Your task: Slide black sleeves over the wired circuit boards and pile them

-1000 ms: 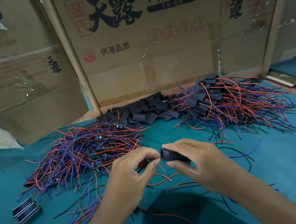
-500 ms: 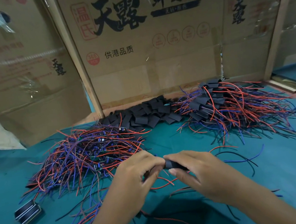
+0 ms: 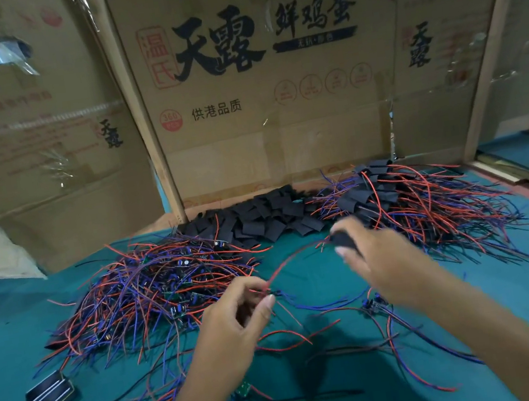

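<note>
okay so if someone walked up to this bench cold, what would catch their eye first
Probably the two tangled heaps of red and blue wire on the green table: the bare wired boards on the left and the sleeved pile at back right, with loose black sleeves heaped between them against the printed cardboard wall. Then the hands in front: the right hand grips a sleeved board, while the left hand pinches its red wire.
</note>
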